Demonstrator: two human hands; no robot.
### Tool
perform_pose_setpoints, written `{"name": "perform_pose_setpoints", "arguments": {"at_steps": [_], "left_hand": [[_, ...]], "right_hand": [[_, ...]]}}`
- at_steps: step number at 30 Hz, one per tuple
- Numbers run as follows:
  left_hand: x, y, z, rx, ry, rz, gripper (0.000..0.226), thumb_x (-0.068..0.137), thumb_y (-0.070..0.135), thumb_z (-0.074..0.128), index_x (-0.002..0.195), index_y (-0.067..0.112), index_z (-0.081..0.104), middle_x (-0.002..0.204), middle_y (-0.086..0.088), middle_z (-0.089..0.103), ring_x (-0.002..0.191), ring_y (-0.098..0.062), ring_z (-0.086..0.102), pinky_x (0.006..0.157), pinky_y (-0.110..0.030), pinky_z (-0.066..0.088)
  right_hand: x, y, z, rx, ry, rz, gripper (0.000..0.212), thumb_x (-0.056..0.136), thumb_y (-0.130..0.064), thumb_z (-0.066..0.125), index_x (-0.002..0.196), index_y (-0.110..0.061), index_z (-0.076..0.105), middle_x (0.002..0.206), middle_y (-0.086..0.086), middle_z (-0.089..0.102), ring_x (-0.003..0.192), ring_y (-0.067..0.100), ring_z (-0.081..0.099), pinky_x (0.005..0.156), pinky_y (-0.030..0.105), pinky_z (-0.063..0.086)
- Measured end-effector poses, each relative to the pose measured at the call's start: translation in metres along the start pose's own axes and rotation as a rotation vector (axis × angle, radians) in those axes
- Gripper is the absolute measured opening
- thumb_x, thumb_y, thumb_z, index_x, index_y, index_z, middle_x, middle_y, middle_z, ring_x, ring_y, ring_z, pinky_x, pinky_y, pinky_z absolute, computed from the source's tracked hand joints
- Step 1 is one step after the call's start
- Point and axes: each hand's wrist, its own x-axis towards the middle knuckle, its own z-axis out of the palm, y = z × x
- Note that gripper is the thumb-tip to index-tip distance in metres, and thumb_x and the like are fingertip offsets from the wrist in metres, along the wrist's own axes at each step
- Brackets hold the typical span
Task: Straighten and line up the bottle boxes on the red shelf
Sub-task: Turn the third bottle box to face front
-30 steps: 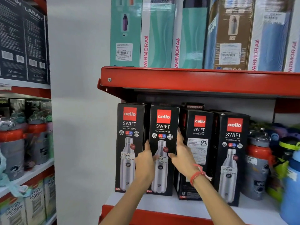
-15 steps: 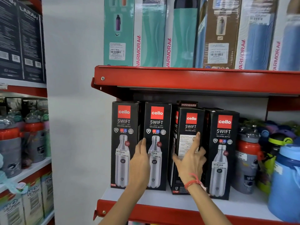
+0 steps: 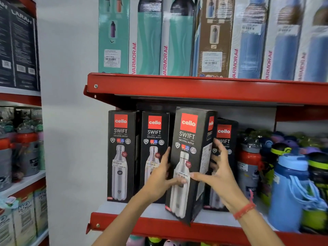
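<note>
Several black Cello Swift bottle boxes stand on the red shelf. The leftmost box and the second box stand upright, side by side. The third box is pulled forward over the shelf's front edge, tilted and turned so that its front and right side show. My left hand grips its left edge, thumb across the front. My right hand holds its right side, thumb on the front. A fourth box stands behind my right hand, partly hidden.
Loose bottles crowd the shelf's right end: an orange-and-grey bottle and a blue bottle. The upper red shelf hangs close above the box tops and carries tall Varmora boxes. Another rack stands at left.
The third box has come out from the row toward me and turned to show its front. Both hands moved from the second box's front onto this box. The camera has moved closer.
</note>
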Motion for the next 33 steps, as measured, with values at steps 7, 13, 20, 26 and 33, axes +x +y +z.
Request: {"name": "perform_pose_setpoints", "arguments": {"at_steps": [7, 13, 20, 26, 33], "left_hand": [[-0.001, 0.002, 0.016, 0.084, 0.131, 0.077, 0.099, 0.072, 0.025, 0.080, 0.148, 0.035, 0.017, 0.140, 0.017, 0.052, 0.128, 0.000, 0.049, 0.110, -0.040, 0.039], [0.027, 0.000, 0.038, 0.245, 0.310, 0.029, 0.103, 0.078, 0.017, 0.075, 0.151, 0.027, 0.003, 0.125, 0.020, 0.049, 0.097, 0.012, 0.050, 0.076, 0.005, 0.035], [0.056, -0.030, 0.058, 0.430, 0.435, -0.106, 0.089, 0.085, 0.010, 0.066, 0.150, 0.015, 0.004, 0.115, -0.024, 0.065, 0.096, -0.031, 0.066, 0.079, -0.030, 0.050], [0.063, -0.036, 0.054, 0.472, 0.395, -0.108, 0.084, 0.093, 0.013, 0.053, 0.150, 0.019, -0.007, 0.145, -0.019, 0.044, 0.118, -0.032, 0.057, 0.094, -0.032, 0.043], [0.026, -0.026, 0.038, 0.490, 0.303, 0.044, 0.078, 0.092, 0.011, 0.056, 0.151, 0.018, 0.006, 0.150, -0.009, 0.039, 0.126, -0.025, 0.052, 0.102, -0.035, 0.044]], "right_hand": [[0.019, -0.007, -0.008, -0.024, -0.243, 0.025, 0.113, 0.072, 0.011, 0.073, 0.144, -0.049, 0.010, 0.126, -0.031, 0.046, 0.112, -0.007, 0.055, 0.085, 0.019, 0.052], [0.057, 0.000, 0.009, -0.344, -0.118, 0.007, 0.111, 0.077, 0.000, 0.071, 0.149, -0.035, -0.005, 0.112, -0.007, 0.066, 0.101, 0.010, 0.061, 0.093, 0.026, 0.045], [0.072, 0.034, 0.020, -0.566, -0.038, 0.022, 0.104, 0.081, -0.001, 0.067, 0.150, -0.028, -0.005, 0.146, 0.006, 0.046, 0.128, 0.024, 0.050, 0.105, 0.038, 0.042], [0.065, 0.038, 0.028, -0.688, 0.027, 0.017, 0.096, 0.087, 0.004, 0.055, 0.149, -0.022, -0.013, 0.158, 0.006, 0.025, 0.128, 0.025, 0.049, 0.101, 0.041, 0.041], [0.047, 0.019, 0.045, -0.738, 0.230, -0.012, 0.071, 0.089, -0.010, 0.057, 0.149, -0.008, 0.020, 0.153, 0.013, 0.027, 0.120, 0.034, 0.053, 0.096, 0.041, 0.046]]}}
